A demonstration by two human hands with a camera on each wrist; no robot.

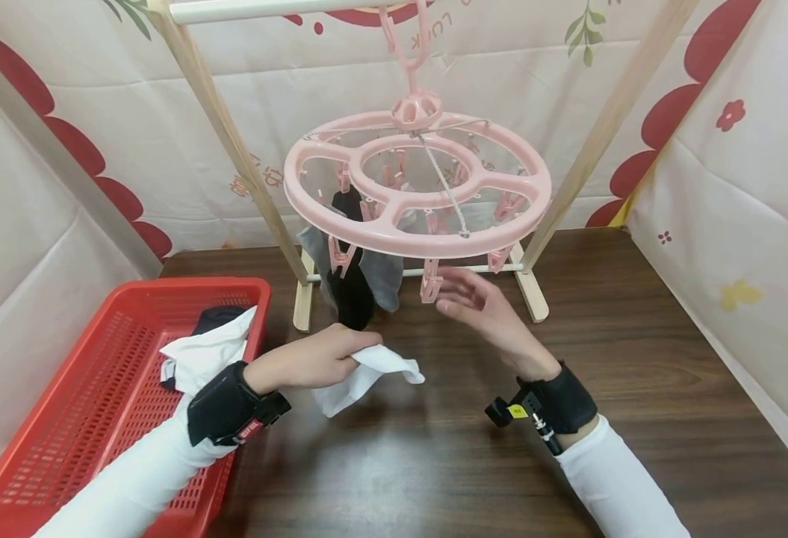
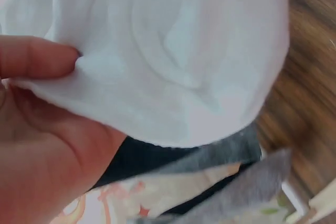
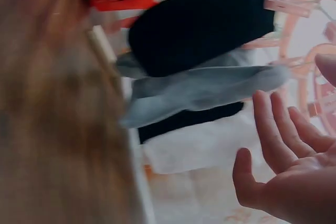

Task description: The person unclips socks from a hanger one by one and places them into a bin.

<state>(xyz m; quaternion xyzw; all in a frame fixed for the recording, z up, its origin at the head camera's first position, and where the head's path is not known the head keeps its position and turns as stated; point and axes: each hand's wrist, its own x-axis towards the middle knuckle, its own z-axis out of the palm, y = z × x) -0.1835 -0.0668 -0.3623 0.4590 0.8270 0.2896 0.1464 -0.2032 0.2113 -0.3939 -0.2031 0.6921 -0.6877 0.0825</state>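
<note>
My left hand [image 1: 326, 357] pinches a white sock [image 1: 373, 373] that hangs over the table in front of the rack. In the left wrist view the sock [image 2: 178, 72] spreads out wide with a rounded end. My right hand [image 1: 484, 310], fingers spread and holding nothing, is beside a pink clothespin [image 1: 430, 281] at the front of the round pink hanger [image 1: 427, 245]. Socks hang from the hanger's left side: a black sock [image 1: 353, 295] and a grey sock [image 1: 382, 278]. The right wrist view shows black [image 3: 205, 27] and grey [image 3: 205, 90] socks beyond my right fingers.
A red basket [image 1: 114, 329] at the left holds white cloth [image 1: 208, 351] and dark pieces. The hanger hooks onto a wooden rack, whose posts [image 1: 232, 146] stand on feet [image 1: 531, 295] on the brown table [image 1: 622, 359]. Patterned white fabric [image 1: 736, 187] encloses the back and sides.
</note>
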